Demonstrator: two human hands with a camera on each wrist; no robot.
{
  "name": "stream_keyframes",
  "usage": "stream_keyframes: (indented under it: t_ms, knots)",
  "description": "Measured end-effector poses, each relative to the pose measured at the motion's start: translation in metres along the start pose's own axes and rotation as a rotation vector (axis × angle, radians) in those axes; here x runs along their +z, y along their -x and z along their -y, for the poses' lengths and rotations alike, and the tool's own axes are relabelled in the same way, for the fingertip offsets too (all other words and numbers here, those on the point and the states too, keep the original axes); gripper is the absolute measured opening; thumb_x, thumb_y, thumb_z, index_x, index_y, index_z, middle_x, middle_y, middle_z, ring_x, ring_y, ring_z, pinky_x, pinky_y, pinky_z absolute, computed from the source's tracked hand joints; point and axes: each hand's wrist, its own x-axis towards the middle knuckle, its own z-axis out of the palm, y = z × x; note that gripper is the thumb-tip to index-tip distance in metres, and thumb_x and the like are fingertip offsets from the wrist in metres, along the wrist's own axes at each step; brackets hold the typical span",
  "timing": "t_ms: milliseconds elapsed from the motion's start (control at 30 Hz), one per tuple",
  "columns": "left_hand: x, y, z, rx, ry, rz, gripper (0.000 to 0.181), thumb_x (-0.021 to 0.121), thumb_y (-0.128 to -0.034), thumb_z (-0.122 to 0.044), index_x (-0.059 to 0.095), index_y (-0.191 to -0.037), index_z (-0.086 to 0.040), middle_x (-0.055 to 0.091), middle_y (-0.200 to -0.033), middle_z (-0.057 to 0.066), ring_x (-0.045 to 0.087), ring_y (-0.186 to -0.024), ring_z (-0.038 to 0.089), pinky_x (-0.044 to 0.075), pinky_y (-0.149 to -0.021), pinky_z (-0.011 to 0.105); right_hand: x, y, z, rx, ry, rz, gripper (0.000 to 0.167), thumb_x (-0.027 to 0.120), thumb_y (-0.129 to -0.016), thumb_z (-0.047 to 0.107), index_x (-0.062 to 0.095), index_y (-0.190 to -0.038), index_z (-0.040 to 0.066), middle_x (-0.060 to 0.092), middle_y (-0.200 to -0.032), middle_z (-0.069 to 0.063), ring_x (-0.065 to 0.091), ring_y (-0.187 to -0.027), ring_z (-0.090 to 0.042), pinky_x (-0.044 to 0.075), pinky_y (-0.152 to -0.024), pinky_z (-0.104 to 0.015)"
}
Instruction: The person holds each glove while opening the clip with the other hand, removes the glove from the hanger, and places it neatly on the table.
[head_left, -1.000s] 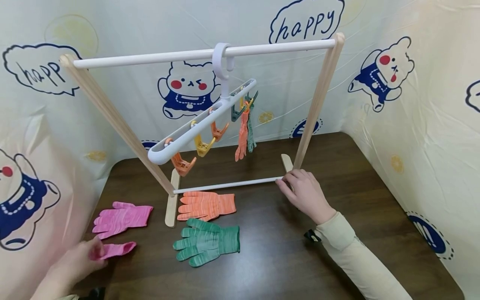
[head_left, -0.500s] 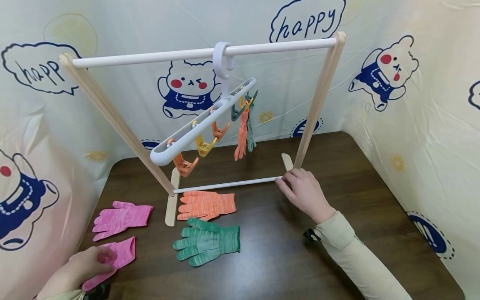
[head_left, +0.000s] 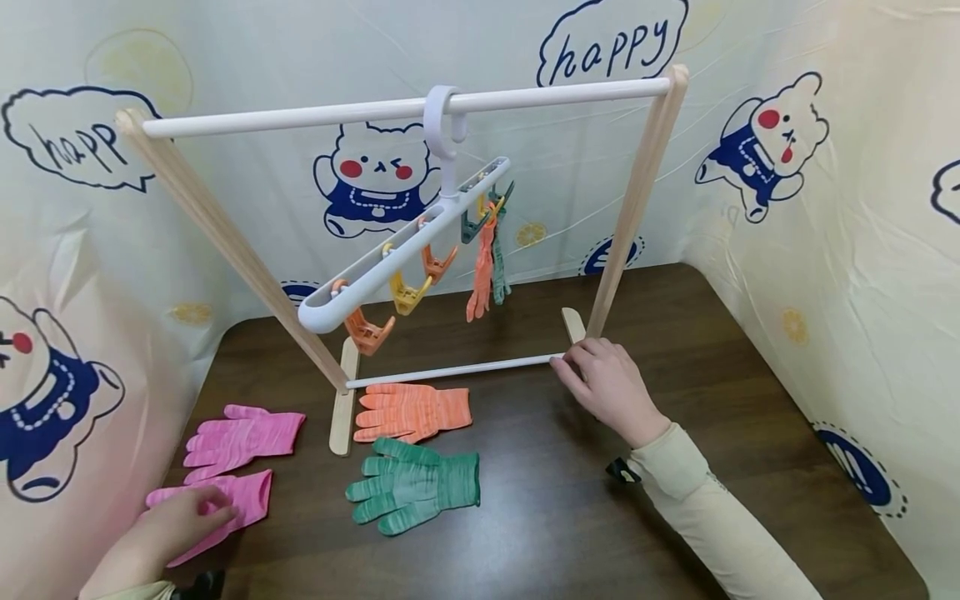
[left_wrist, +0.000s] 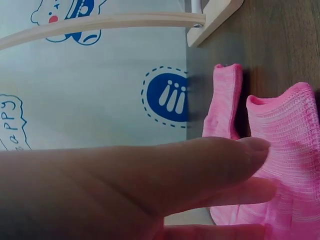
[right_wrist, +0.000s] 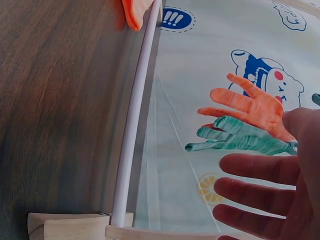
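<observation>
My left hand [head_left: 168, 533] lies over the nearer pink glove [head_left: 255, 497] at the table's left. In the left wrist view its thumb and fingers [left_wrist: 225, 192] are extended and touch the knitted glove without curling round it. Just behind is a second pink glove [head_left: 251, 435], lying flat. My right hand [head_left: 611, 387] is by the right end of the rack's lower bar [head_left: 465, 367]; its fingers look relaxed in the right wrist view and hold nothing. Orange [head_left: 416, 412] and green [head_left: 420, 487] gloves lie between the hands.
A wooden rack with a white top rod [head_left: 300, 118] carries a pale hanger [head_left: 405, 242]. Orange and yellow clips [head_left: 408, 293] dangle from its near half; an orange glove [head_left: 482, 271] and a green glove [head_left: 500, 262] hang at its far end. Patterned sheeting surrounds the table [head_left: 562, 517].
The nearer pink glove, bunched up under my left hand a second ago, now lies spread out. My left hand has shifted slightly right over it. My right hand stays put.
</observation>
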Motion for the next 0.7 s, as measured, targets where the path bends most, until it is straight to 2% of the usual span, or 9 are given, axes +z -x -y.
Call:
stream_keyframes:
  t_ms: [167,233,367,533,600,700]
  knots:
    - [-0.011,-0.001,-0.021,-0.096,0.016,0.045,0.042,0.066,-0.0990,-0.034,0.067,-0.111,0.007,0.071,-0.099,0.021,0.068,-0.092,0.038,0.051,-0.081,0.065,0.000,-0.001,0.001,-0.010,-0.006,-0.009,0.035,0.065,-0.102,0.039,0.077,-0.089,0.009,0.072,-0.093,-0.008,0.065,-0.086,-0.030,0.053,-0.080,-0.048]
    - [-0.015,-0.002,-0.031,-0.104,-0.002,0.034,0.048,0.065,-0.0998,-0.038,0.066,-0.115,0.007,0.071,-0.100,0.022,0.068,-0.092,0.040,0.052,-0.079,0.065,0.000,-0.001,0.001,-0.015,-0.009,-0.014,0.034,0.066,-0.102,0.038,0.077,-0.089,0.009,0.072,-0.094,-0.009,0.065,-0.086,-0.030,0.053,-0.080,-0.049]
    - [-0.019,-0.006,-0.047,-0.053,-0.015,-0.045,0.047,0.064,-0.1010,-0.041,0.066,-0.115,0.004,0.071,-0.096,0.017,0.067,-0.084,0.034,0.054,-0.075,0.060,0.000,-0.003,0.001,-0.020,-0.011,-0.020,0.032,0.066,-0.102,0.037,0.077,-0.090,0.009,0.072,-0.095,-0.010,0.065,-0.087,-0.030,0.054,-0.080,-0.049]
    - [-0.017,-0.013,-0.064,0.032,0.000,-0.164,0.029,0.064,-0.1023,-0.032,0.067,-0.102,-0.003,0.062,-0.077,0.002,0.056,-0.070,0.021,0.047,-0.064,0.043,-0.001,-0.005,0.004,-0.022,-0.009,-0.017,0.033,0.065,-0.103,0.037,0.076,-0.090,0.010,0.072,-0.095,-0.009,0.065,-0.087,-0.030,0.054,-0.081,-0.048]
    - [-0.016,-0.014,-0.071,0.049,-0.011,-0.212,0.026,0.065,-0.1019,-0.030,0.068,-0.100,-0.005,0.063,-0.076,0.002,0.057,-0.068,0.021,0.048,-0.061,0.041,-0.001,-0.006,0.004,-0.025,-0.009,-0.014,0.033,0.065,-0.103,0.037,0.077,-0.090,0.009,0.072,-0.096,-0.009,0.065,-0.088,-0.030,0.054,-0.081,-0.048]
    - [-0.015,-0.016,-0.080,0.067,-0.015,-0.280,0.024,0.067,-0.1005,-0.027,0.069,-0.103,-0.004,0.071,-0.082,0.009,0.063,-0.067,0.022,0.053,-0.057,0.043,-0.002,-0.006,0.005,-0.025,-0.010,-0.012,0.033,0.065,-0.103,0.038,0.077,-0.091,0.009,0.072,-0.096,-0.009,0.065,-0.088,-0.030,0.055,-0.082,-0.048]
